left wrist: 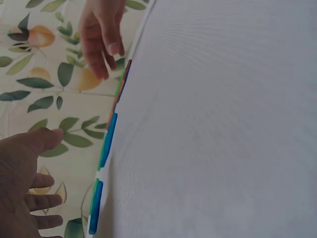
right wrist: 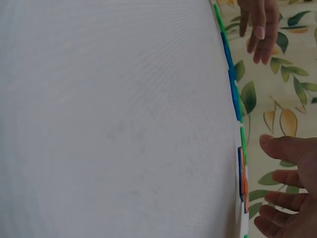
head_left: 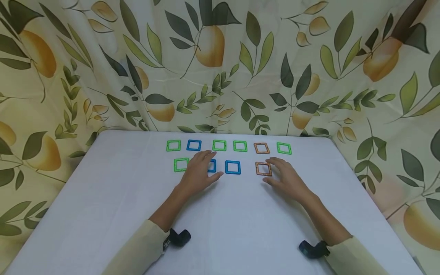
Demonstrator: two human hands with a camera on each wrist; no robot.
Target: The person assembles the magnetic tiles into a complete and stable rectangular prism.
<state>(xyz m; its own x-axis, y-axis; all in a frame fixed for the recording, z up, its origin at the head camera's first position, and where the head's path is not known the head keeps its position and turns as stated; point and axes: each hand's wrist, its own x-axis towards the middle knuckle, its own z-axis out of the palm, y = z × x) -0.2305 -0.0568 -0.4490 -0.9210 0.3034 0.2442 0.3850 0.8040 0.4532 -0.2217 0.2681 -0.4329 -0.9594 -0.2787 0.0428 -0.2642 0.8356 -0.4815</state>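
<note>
Square plastic frames lie flat in two rows on a white table. My left hand [head_left: 196, 173] is over the front row, partly covering a blue frame [head_left: 215, 166] and overlapping the edge of a green frame [head_left: 175, 165]. A second blue frame [head_left: 233, 173] lies just right of its thumb. My right hand [head_left: 288, 180] is at the right side of an orange frame [head_left: 263, 175], thumb and fingers spread. In the wrist views the left hand [left wrist: 22, 183] and right hand [right wrist: 294, 191] appear raised off the table, fingers apart and holding nothing.
The back row runs along the table's [head_left: 233, 236] far side: a green frame [head_left: 173, 141], a blue frame [head_left: 194, 149], two more green ones, an orange frame [head_left: 262, 152] and a green frame [head_left: 284, 153]. A fruit-patterned curtain [head_left: 220, 88] hangs behind.
</note>
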